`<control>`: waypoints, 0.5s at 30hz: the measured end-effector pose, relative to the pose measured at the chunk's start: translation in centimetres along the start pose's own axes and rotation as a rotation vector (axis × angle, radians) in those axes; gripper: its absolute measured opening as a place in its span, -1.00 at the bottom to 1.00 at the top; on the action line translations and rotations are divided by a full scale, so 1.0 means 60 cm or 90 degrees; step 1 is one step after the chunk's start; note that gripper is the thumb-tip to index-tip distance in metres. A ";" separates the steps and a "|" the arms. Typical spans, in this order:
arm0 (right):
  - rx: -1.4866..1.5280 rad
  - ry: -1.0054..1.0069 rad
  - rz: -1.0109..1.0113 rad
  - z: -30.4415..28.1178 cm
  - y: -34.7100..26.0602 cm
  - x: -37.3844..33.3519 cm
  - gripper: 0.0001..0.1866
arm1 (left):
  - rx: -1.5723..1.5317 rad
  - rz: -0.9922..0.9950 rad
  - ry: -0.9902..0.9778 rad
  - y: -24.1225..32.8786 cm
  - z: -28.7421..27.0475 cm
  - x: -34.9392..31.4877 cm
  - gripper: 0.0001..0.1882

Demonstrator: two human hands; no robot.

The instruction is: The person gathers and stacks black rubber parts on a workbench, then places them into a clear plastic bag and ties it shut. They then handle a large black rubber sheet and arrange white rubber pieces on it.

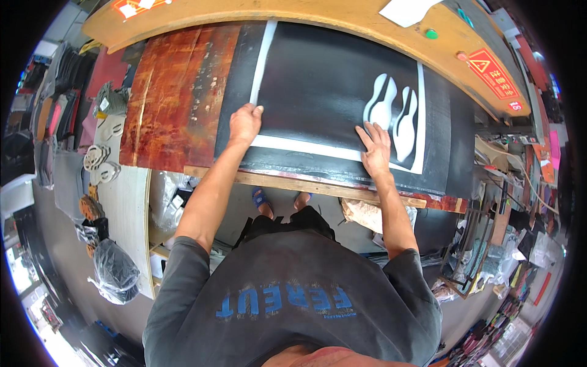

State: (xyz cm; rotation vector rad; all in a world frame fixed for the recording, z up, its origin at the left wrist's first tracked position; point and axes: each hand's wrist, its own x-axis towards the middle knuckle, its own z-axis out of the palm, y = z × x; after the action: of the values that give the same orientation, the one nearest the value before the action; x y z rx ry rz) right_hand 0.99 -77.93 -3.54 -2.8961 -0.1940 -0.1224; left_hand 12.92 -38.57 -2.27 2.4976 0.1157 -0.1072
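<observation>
In the head view, a smooth, satiny black rectangular sheet point(318, 79) lies on the worktable, edged by white bands point(306, 146) at its left, lower and right sides. Near its right end are glossy white, narrow-waisted, sole-like shapes point(380, 110) with rounded ends; whether they are openings or pieces I cannot tell. The left hand point(246, 124) is curled at the sheet's lower left corner, thumb outstretched; whether it pinches the edge is unclear. The right hand point(375, 147) lies palm down, fingers spread, at the lower edge beside the shapes. Leftward is a scuffed, streaky reddish-brown board point(177, 92). The curved yellow-orange machine beam point(275, 12) bears a red rectangular warning label point(493, 73) with a triangle and pale characters. Blue block lettering crosses the dark grey shirt point(269, 257).
</observation>
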 end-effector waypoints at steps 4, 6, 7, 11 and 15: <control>0.007 0.049 -0.071 0.003 0.038 -0.009 -0.17 | -0.001 0.007 0.001 0.002 0.018 -0.016 -0.58; 0.047 0.088 -0.125 -0.001 0.035 0.001 -0.17 | 0.091 0.047 -0.058 0.007 0.016 -0.019 -0.52; 0.024 0.048 -0.131 -0.008 0.027 0.007 -0.15 | 0.092 0.010 -0.052 0.010 0.012 -0.021 -0.55; -0.003 -0.156 -0.027 -0.083 -0.027 0.007 -0.27 | 0.095 0.029 -0.014 -0.007 -0.007 -0.070 -0.64; 0.053 -0.234 -0.087 -0.146 -0.120 0.016 -0.33 | 0.017 0.023 -0.048 -0.071 -0.046 -0.174 -0.68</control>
State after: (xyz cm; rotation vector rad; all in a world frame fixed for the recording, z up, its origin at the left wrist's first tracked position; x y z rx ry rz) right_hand 0.34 -72.96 6.70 -2.7950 -0.4480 0.3871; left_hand 2.20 -34.10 -1.51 2.5168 0.0390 -0.1888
